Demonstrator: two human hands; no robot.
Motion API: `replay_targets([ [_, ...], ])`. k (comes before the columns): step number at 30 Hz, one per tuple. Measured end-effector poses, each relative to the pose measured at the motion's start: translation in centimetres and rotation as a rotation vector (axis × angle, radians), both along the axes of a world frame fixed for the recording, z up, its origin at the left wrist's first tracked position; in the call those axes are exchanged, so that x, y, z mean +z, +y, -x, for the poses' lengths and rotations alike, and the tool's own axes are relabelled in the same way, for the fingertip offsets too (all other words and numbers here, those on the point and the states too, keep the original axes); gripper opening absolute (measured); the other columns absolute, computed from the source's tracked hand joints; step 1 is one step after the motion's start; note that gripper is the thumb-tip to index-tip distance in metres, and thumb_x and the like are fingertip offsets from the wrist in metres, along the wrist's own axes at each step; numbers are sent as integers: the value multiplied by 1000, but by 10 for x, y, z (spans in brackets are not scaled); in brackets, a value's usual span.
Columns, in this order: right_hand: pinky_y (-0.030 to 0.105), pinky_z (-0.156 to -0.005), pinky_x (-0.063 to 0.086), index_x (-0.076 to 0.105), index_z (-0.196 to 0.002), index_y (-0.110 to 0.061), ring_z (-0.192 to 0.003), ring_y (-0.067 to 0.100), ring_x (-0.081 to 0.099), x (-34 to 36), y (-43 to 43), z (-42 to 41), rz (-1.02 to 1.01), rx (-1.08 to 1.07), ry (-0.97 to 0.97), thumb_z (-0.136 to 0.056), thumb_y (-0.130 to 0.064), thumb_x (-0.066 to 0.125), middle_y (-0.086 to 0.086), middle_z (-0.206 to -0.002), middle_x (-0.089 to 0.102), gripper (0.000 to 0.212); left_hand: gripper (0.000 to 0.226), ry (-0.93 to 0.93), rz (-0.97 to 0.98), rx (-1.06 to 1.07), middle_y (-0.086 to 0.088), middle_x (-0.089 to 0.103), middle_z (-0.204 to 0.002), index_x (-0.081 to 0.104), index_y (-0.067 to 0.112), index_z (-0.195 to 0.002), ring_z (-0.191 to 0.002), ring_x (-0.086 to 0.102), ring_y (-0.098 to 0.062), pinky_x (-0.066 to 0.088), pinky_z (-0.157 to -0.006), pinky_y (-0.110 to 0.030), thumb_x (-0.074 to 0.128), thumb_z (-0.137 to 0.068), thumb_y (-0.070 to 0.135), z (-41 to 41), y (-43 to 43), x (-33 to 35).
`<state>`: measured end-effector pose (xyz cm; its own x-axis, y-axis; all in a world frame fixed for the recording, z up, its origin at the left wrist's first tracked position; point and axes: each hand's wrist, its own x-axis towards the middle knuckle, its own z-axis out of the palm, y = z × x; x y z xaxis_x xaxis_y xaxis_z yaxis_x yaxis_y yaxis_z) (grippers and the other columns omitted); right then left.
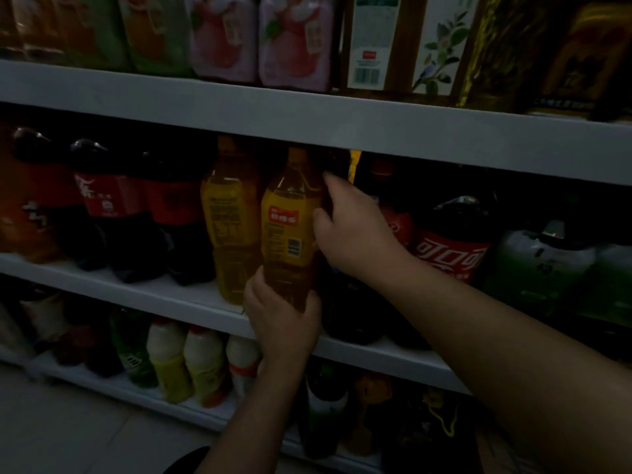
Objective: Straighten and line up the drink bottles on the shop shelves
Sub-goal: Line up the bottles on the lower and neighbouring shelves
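Dim shop shelving in white, three tiers deep, poorly lit throughout. On the middle shelf (pixel 136 292), at its front edge about halfway along: the yellow-labelled bottle (pixel 290 227), upright or close to it, base right at the lip.

Gripped from below by the left hand (pixel 284 319), fingers wrapped round the bottom of the bottle, probably to carry the weight and steer the base. Steadied higher up by the right hand (pixel 349 227), thumb and fingertips curled against the right flank at label height, likely to keep the tall body from tipping and to turn the label outward. Both hands closed on that one bottle, then; neither free.

Just beside it to the left, a matching second yellow bottle (pixel 231 217), set slightly further back, label facing sideways. Looks like the pair to be brought level along the edge. Further left, dark cola bottles (pixel 109 196) with red labels, leaning at uneven angles. To the right, a large red-labelled cola bottle (pixel 451 248), then green bottles (pixel 540 265) toward the right end.

Judged as mid-step: one bottle being seated, much of the row not yet straight. Needs a careful push back or twist without knocking the neighbour.

Above, on the upper shelf (pixel 239 104), pink packs and cartons. Below, small white-topped bottles (pixel 167 357) in a row.
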<state>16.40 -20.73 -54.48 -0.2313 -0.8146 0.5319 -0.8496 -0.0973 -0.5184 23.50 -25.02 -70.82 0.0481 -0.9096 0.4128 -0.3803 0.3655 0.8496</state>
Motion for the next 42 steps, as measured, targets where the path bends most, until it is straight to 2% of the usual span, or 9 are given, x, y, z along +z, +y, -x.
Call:
replay_targets([
  [4, 43, -74, 57, 42, -115, -18, -89, 27, 63, 12, -28, -10, -215, -43, -242, -91, -22, 49, 8, -105, 58, 25, 106, -128, -44, -7, -18, 16, -151, 3, 8, -151, -135, 21, -38, 20, -109, -51, 73, -73, 26, 11, 1, -9],
  [9, 33, -45, 55, 41, -117, -14, -56, 27, 69, 20, -40, -19, -313, -43, -466, -93, -12, 44, 15, -94, 61, 25, 111, -140, 57, 54, -21, 29, -137, 13, 15, -152, -119, 35, -36, 35, -99, -49, 84, -67, 28, 0, -9, -21],
  [13, 30, -41, 52, 42, -113, -14, -53, 23, 67, 22, -38, -18, -336, -66, -405, -93, -13, 46, 18, -108, 54, 21, 111, -207, 119, 14, -15, 37, -128, 12, 18, -152, -113, 39, -32, 43, -91, -43, 81, -67, 39, -15, -18, -29],
  [16, 28, -41, 52, 43, -118, -14, -70, 29, 66, 23, -37, -19, -339, -85, -345, -93, -20, 50, 15, -116, 49, 27, 112, -232, 111, 16, -15, 36, -131, 9, 17, -152, -116, 39, -31, 44, -92, -44, 77, -68, 47, -19, -21, -30],
  [24, 28, -44, 54, 47, -80, -17, -64, 23, 63, 36, -43, -23, -372, -65, -487, -92, -22, 59, 9, -86, 59, 17, 109, -234, 92, 1, -17, 37, -134, 17, 9, -150, -120, 39, -33, 43, -95, -45, 78, -67, 46, -21, -21, -29],
  [31, 39, -60, 60, 49, -73, -11, -64, 27, 68, 39, -45, -23, -413, -116, -192, -92, -11, 52, 17, -85, 67, 20, 96, -178, 45, -148, -13, 31, -150, 18, 11, -151, -136, 31, -29, 32, -105, -37, 73, -77, 39, -32, -26, -31],
  [37, 47, -63, 57, 50, -77, -9, -60, 24, 66, 37, -43, -16, -399, -136, -306, -90, -15, 55, 14, -79, 62, 16, 92, -363, 189, -71, -20, 39, -142, 33, 6, -145, -125, 43, -36, 44, -96, -44, 69, -74, 50, -40, -20, -29],
  [39, 42, -52, 59, 52, -80, -8, -62, 27, 67, 38, -45, -18, -421, -131, -377, -90, -13, 56, 16, -86, 62, 12, 103, -386, 127, -63, -14, 33, -142, 21, 14, -149, -126, 37, -31, 42, -98, -42, 65, -71, 64, -37, -15, -29],
  [42, 31, -47, 55, 52, -85, -8, -73, 30, 66, 40, -47, -21, -473, -108, -473, -89, -10, 60, 18, -95, 60, 9, 100, -330, 72, -115, -10, 32, -139, 8, 21, -152, -124, 38, -28, 44, -92, -37, 67, -78, 56, -36, -18, -32],
])
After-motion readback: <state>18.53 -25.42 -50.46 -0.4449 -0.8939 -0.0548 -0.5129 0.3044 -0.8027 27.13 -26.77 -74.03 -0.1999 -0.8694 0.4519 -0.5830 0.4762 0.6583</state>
